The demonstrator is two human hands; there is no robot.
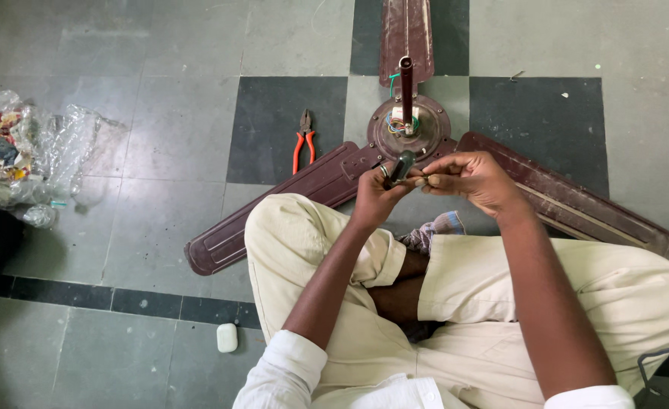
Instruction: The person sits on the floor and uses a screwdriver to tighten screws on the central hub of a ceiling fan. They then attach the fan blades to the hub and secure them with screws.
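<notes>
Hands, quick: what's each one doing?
Left hand: closed on a small dark cylindrical part.
Right hand: fingers pinched at that part's end.

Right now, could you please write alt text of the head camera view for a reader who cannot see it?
A person sits cross-legged on a tiled floor, left hand and right hand together holding a small dark tool above a brown ceiling fan. Orange pliers lie left of it.

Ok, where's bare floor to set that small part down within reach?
Bare tiles lie between the pliers and the plastic waste pile, and around the white block. It is crowded at the fan hub, where both hands meet.
</notes>
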